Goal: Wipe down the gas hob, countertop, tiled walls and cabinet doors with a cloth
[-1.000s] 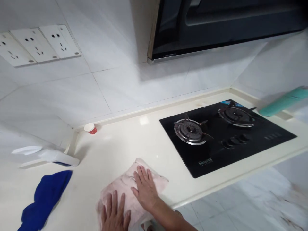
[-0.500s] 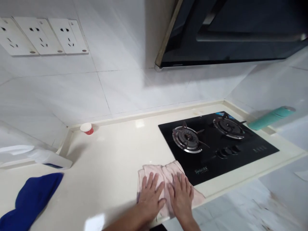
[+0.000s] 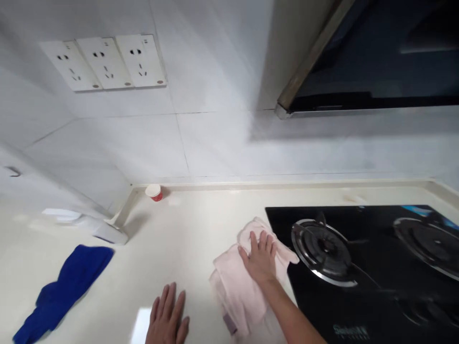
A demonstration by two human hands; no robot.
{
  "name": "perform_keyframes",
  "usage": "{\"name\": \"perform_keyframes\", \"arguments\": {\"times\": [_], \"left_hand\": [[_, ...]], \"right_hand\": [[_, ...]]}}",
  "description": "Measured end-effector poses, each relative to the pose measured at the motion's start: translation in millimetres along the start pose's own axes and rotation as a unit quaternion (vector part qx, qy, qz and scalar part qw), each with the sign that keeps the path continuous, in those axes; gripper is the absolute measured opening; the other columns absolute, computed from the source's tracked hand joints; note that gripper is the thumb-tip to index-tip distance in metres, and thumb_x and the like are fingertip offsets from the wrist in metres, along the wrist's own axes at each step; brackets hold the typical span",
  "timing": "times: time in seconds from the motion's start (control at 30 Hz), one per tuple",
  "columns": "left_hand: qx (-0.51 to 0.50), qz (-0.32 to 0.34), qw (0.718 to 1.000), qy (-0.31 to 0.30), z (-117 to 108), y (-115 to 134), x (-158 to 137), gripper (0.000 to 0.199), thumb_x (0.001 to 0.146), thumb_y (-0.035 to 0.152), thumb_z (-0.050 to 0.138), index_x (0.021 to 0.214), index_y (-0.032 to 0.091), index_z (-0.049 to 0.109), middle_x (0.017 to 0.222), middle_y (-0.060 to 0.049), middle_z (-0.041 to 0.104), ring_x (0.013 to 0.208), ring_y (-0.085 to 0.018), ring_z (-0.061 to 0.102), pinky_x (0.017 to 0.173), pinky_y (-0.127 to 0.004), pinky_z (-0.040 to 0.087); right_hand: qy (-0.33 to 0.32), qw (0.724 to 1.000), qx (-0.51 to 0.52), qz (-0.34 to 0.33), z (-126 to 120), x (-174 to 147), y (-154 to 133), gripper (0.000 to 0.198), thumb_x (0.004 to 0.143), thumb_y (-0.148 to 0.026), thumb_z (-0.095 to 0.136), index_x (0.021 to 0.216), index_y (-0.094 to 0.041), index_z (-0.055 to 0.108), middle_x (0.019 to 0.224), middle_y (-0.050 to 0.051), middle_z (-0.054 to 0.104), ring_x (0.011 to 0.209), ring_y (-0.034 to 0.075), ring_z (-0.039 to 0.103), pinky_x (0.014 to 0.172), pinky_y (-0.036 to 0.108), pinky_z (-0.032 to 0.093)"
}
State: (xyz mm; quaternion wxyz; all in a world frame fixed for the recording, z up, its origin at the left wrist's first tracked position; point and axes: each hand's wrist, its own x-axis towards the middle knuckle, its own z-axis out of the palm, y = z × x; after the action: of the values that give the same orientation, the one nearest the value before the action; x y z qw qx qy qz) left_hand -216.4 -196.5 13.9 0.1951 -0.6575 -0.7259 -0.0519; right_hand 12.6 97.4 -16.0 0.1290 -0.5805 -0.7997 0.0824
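One cup's [image 3: 154,192] contents are unclear; left fingers [image 3: 169,302] extend straight, right fingers [image 3: 263,241] spread on pink cloth [image 3: 239,283].

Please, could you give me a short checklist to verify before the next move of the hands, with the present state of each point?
1. Right hand on the pink cloth: ok, fingers spread on top.
2. Left hand also on the cloth: not ok, it is on the counter.
3. Pink cloth spread flat: not ok, it is folded and wrinkled.
4. Pink cloth fully off the stove: not ok, one corner overlaps its edge.
5. Paper cup apart from the cloth: ok, near the back corner.
6. Near burner cool: cannot tell; no flame shows.
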Motion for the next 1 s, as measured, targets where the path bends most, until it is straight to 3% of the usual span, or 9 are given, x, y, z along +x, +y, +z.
{"name": "perform_keyframes", "arguments": {"times": [0.17, 0.33, 0.5, 0.57, 0.63, 0.7, 0.8, 0.9, 1.0], "left_hand": [[0.009, -0.01, 0.999, -0.029, -10, 9, 2, 0.069, 0.091, 0.035, 0.056, 0.155, 0.019, 0.035, 0.159, -0.01, 0.04, 0.149, -0.028, 0.035, 0.119, -0.041, 0.03], [-0.02, -0.039, 0.997, -0.071, -19, 14, 1, 0.073, 0.093, 0.043, 0.055, 0.156, 0.017, 0.03, 0.162, -0.011, 0.035, 0.153, -0.028, 0.026, 0.123, -0.043, 0.026], [-0.076, -0.096, 0.991, -0.057, -19, 18, -5, 0.078, 0.094, 0.044, 0.055, 0.158, 0.016, 0.021, 0.165, -0.015, 0.025, 0.155, -0.032, 0.018, 0.12, -0.048, 0.033], [-0.096, -0.119, 0.988, -0.036, -18, 19, -8, 0.077, 0.096, 0.044, 0.051, 0.159, 0.018, 0.018, 0.167, -0.016, 0.019, 0.155, -0.034, 0.016, 0.119, -0.052, 0.034], [-0.108, -0.135, 0.985, -0.025, -17, 19, -11, 0.075, 0.097, 0.045, 0.048, 0.159, 0.019, 0.016, 0.168, -0.016, 0.015, 0.155, -0.035, 0.014, 0.119, -0.055, 0.033], [-0.113, -0.139, 0.984, -0.015, -17, 18, -13, 0.075, 0.097, 0.047, 0.047, 0.16, 0.021, 0.015, 0.168, -0.016, 0.013, 0.155, -0.036, 0.013, 0.119, -0.058, 0.032], [-0.126, -0.122, 0.984, -0.004, -16, 16, -14, 0.077, 0.096, 0.05, 0.047, 0.16, 0.022, 0.015, 0.167, -0.016, 0.018, 0.154, -0.037, 0.017, 0.119, -0.059, 0.031], [-0.141, -0.102, 0.985, -0.013, -15, 13, -12, 0.073, 0.098, 0.054, 0.04, 0.159, 0.021, 0.019, 0.165, -0.016, 0.023, 0.154, -0.036, 0.02, 0.119, -0.057, 0.031], [-0.135, -0.072, 0.988, -0.038, -15, 13, -7, 0.072, 0.099, 0.058, 0.035, 0.158, 0.019, 0.024, 0.165, -0.015, 0.026, 0.154, -0.034, 0.02, 0.12, -0.053, 0.029]], "right_hand": [[-0.091, 0.991, -0.029, -0.092, -4, 93, -8, 0.066, 0.098, -0.047, 0.039, 0.156, -0.017, 0.034, 0.166, 0.017, 0.011, 0.154, 0.039, 0.007, 0.122, 0.058, 0.008], [-0.143, 0.965, 0.006, -0.218, 9, 140, -83, 0.061, 0.1, -0.042, 0.038, 0.157, -0.022, 0.032, 0.168, 0.012, 0.007, 0.155, 0.033, 0.002, 0.123, 0.056, 0.0], [-0.194, 0.898, 0.055, -0.391, 17, 104, -187, 0.062, 0.098, -0.046, 0.046, 0.156, -0.03, 0.034, 0.168, 0.006, 0.007, 0.156, 0.031, -0.001, 0.123, 0.056, -0.001], [-0.209, 0.868, 0.066, -0.445, 12, 69, -215, 0.062, 0.096, -0.048, 0.049, 0.155, -0.033, 0.036, 0.168, 0.005, 0.008, 0.156, 0.03, 0.0, 0.124, 0.056, 0.001], [-0.224, 0.838, 0.076, -0.491, 3, 27, -224, 0.061, 0.095, -0.049, 0.053, 0.153, -0.033, 0.039, 0.168, 0.005, 0.011, 0.156, 0.029, 0.002, 0.124, 0.056, 0.003], [-0.228, 0.811, 0.104, -0.528, -8, -17, -213, 0.059, 0.096, -0.047, 0.052, 0.152, -0.032, 0.04, 0.167, 0.006, 0.014, 0.156, 0.028, 0.004, 0.125, 0.054, 0.005], [-0.209, 0.8, 0.147, -0.543, -22, -71, -159, 0.061, 0.098, -0.049, 0.05, 0.154, -0.03, 0.035, 0.168, 0.004, 0.012, 0.156, 0.026, 0.002, 0.126, 0.053, 0.006], [-0.158, 0.852, 0.123, -0.483, -27, -96, -80, 0.063, 0.097, -0.054, 0.05, 0.155, -0.034, 0.033, 0.168, 0.001, 0.009, 0.156, 0.028, 0.003, 0.125, 0.055, 0.01], [-0.061, 0.926, 0.066, -0.366, -21, -87, -6, 0.059, 0.099, -0.053, 0.047, 0.153, -0.031, 0.039, 0.168, 0.007, 0.01, 0.155, 0.034, 0.008, 0.121, 0.061, 0.016]]}}
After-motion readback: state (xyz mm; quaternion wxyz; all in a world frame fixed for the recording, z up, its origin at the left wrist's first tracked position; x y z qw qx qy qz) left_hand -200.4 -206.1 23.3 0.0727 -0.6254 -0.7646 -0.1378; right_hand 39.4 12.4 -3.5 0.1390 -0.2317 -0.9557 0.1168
